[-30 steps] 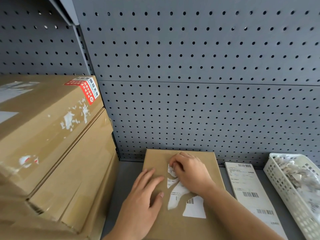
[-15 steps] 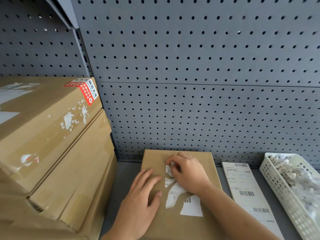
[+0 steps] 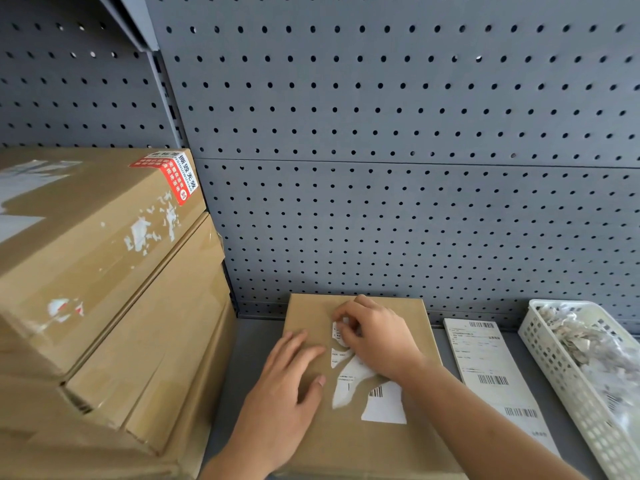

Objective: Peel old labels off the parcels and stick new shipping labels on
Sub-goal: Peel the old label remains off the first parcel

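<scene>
head view looks down on a flat brown parcel [image 3: 349,452] lying on a grey shelf [image 3: 252,344], its far edge close against the pegboard [image 3: 381,185]. the left hand [image 3: 284,393] lies flat on the near-left part of the lid, fingers straight and slightly spread, thumb out toward the label. i judge it is there to pin the light parcel down so that pulling neither lifts nor slides it. the right hand [image 3: 381,337] is curled over the far end of the old label [image 3: 349,382], thumb and forefinger pinched on a small lifted scrap of it. the label is torn into ragged white patches, one with a barcode, stuck to the cardboard, so the peeling looks part done and seems to come away in bits rather than as one sheet. a new shipping label [image 3: 491,372] lies face up on the shelf just right of the parcel, probably kept within reach for sticking once the lid is clean. further right a white basket [image 3: 561,386] holds a heap of paper scraps [image 3: 588,341], likely the bin for what comes off. stacked boxes [image 3: 104,289] at the left carry white label residue and a red seal [image 3: 173,178].
</scene>
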`<state>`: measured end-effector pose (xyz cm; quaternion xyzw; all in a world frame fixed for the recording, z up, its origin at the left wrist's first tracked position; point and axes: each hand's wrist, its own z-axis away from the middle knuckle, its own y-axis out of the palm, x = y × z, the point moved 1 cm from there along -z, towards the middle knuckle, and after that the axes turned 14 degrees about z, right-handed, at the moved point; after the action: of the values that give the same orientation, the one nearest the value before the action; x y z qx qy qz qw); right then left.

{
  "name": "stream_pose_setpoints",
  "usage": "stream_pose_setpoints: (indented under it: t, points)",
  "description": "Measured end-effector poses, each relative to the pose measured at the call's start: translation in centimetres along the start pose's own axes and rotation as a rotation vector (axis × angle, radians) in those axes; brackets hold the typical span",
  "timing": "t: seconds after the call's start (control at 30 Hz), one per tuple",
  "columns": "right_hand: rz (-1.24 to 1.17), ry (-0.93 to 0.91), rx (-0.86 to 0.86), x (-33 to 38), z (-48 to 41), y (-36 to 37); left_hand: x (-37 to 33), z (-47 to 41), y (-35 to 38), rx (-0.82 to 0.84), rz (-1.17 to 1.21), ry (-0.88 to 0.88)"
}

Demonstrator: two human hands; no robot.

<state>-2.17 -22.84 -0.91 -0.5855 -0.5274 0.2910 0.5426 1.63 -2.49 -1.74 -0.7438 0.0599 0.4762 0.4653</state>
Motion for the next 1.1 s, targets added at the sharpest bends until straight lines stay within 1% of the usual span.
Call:
stream_pose_setpoints:
  t: [0.13, 0.2, 0.27, 0.33, 0.47, 0.57, 0.8, 0.93, 1.1]
  points:
    - [0.137, -0.083, 0.033, 0.3, -0.8, -0.4, -0.1, 0.0, 0.0, 0.013, -0.007, -0.013]
    - [0.241, -0.151, 0.022, 0.5, -1.2, -0.1, -0.1, 0.0, -0.1, 0.024, -0.013, -0.025]
    - [0.354, -0.221, 0.062, 0.6, -1.3, 0.2, -0.2, 0.0, -0.1, 0.033, -0.015, -0.032]
    - [0.382, -0.278, 0.097, 0.9, -1.4, 0.1, -0.2, -0.1, -0.1, 0.034, -0.014, -0.031]
    - [0.374, -0.298, 0.149, 1.2, -1.9, -0.8, -0.2, -0.1, -0.1, 0.034, -0.009, -0.023]
    - [0.317, -0.280, 0.193, 0.9, -1.9, -0.9, -0.1, -0.1, -0.1, 0.036, -0.019, -0.025]
    - [0.310, -0.342, 0.100, 0.5, -2.0, -0.9, 0.0, 0.0, 0.0, 0.029, -0.006, -0.023]
    - [0.375, -0.340, 0.166, 0.8, -1.9, -0.8, 0.0, -0.1, 0.0, 0.031, -0.016, -0.025]
    - [0.290, -0.304, 0.191, 0.4, -2.0, -0.9, 0.0, -0.1, -0.1, 0.031, -0.014, -0.025]
